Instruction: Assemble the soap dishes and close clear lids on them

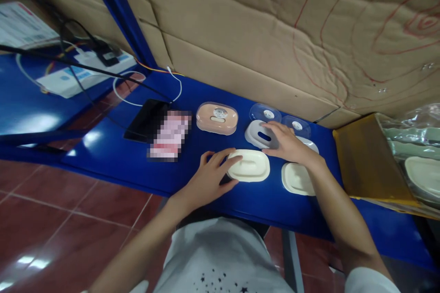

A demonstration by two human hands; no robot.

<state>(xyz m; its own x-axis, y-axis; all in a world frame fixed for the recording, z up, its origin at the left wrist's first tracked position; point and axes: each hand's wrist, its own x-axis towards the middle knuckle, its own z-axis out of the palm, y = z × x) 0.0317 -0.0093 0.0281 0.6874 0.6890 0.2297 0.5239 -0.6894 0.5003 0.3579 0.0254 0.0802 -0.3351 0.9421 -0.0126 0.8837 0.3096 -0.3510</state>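
Note:
My left hand (217,173) grips the left end of a cream oval dish (256,169), thumb at its near side and fingers over the far rim. A pale grey-white oval cover with a dark slot (253,133) lies behind it, and my right hand (283,141) pinches its right end between thumb and fingers. Under my right wrist a second cream dish (293,177) rests on the table, partly hidden. Another white piece (311,143) shows just behind that wrist. Two clear lids with round labels, one left (259,111) and one right (288,121), lie near the cardboard.
A peach box with a clear lid (205,122) stands left of the lids. Further left are a dark tablet or stand (139,121) and a blurred pink item (168,135). An open carton (364,160) holds wrapped pieces at right. Cables and a power strip (65,87) lie at left.

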